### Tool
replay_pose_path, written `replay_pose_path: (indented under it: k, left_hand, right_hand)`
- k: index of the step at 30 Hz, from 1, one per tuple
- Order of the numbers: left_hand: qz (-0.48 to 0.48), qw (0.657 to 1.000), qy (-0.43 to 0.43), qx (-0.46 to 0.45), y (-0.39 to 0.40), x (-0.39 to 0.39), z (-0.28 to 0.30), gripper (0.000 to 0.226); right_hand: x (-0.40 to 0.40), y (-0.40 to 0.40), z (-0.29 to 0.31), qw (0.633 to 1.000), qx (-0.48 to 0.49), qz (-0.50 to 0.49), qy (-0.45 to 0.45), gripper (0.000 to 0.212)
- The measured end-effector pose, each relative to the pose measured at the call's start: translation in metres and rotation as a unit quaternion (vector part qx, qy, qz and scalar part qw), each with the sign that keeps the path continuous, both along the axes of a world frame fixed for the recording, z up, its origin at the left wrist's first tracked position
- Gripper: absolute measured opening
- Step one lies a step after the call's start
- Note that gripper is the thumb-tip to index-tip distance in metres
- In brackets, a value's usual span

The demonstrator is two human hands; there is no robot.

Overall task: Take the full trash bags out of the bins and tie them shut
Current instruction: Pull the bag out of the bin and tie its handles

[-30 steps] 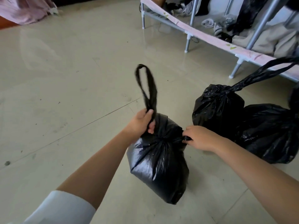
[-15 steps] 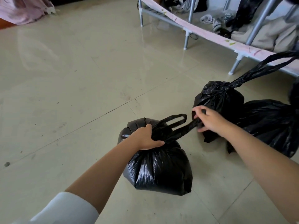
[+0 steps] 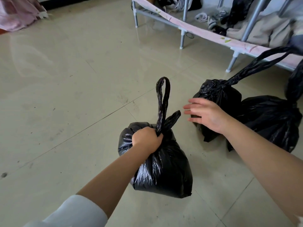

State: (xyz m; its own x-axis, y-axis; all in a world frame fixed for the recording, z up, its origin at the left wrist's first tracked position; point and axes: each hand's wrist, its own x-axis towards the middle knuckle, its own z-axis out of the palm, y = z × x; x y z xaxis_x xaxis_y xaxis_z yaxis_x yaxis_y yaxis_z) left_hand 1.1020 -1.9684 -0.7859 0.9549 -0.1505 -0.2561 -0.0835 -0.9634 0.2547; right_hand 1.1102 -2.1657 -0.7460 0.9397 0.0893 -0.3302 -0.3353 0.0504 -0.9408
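Low on the tiled floor (image 3: 68, 99), close before the person, sits the black trash bag (image 3: 164, 167), glossy, crumpled and bulging. Its two handle loops (image 3: 162, 102) stand up from the gathered neck, the taller near upright, the shorter leaning right toward the right hand (image 3: 208, 115), which hovers apart with straight, spread fingers. The left hand (image 3: 146, 139) grips the neck. Two more tied bags (image 3: 255, 115) lie just beyond.

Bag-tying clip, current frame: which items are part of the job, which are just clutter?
Job:
- near trash bag, neck gripped by left hand
- right hand, open beside it
- two tied bags

Clutter:
- metal rack with clothes
- pink fabric
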Motion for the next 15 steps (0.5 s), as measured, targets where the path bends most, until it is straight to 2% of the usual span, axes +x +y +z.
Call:
replay_pose_path:
  k: [1, 2, 4, 6, 7, 10, 12, 15]
  left_hand:
    - [0.014, 0.999, 0.018, -0.024, 0.003, 0.0, 0.003, 0.039]
    - [0.03, 0.997, 0.041, -0.051, 0.006, 0.002, 0.005, 0.036]
    - [0.05, 0.99, 0.082, -0.1, 0.012, 0.003, 0.009, 0.032]
    - [0.029, 0.988, 0.096, -0.122, 0.013, 0.004, 0.015, 0.034]
    - [0.002, 0.987, 0.104, -0.121, 0.013, 0.005, 0.017, 0.036]
    - [-0.026, 0.981, 0.131, -0.138, 0.016, 0.008, 0.022, 0.037]
    - [0.02, 0.976, 0.133, -0.174, 0.02, 0.01, 0.023, 0.036]
    - [0.117, 0.966, 0.094, -0.21, 0.021, 0.014, 0.022, 0.045]
  right_hand:
    - [-0.002, -0.002, -0.004, 0.992, -0.126, 0.023, -0.022, 0.041]
    - [-0.004, -0.001, -0.008, 0.962, -0.258, 0.069, -0.054, 0.055]
    - [-0.007, 0.007, -0.017, 0.868, -0.445, 0.187, -0.114, 0.076]
    - [-0.008, 0.021, -0.025, 0.793, -0.533, 0.261, -0.139, 0.078]
    - [-0.007, 0.027, -0.027, 0.781, -0.543, 0.28, -0.13, 0.072]
    - [-0.006, 0.041, -0.024, 0.814, -0.491, 0.307, -0.053, 0.053]
    - [-0.006, 0.046, -0.016, 0.828, -0.47, 0.306, -0.016, 0.04]
    - [0.0, 0.053, 0.0, 0.846, -0.456, 0.277, -0.03, 0.029]
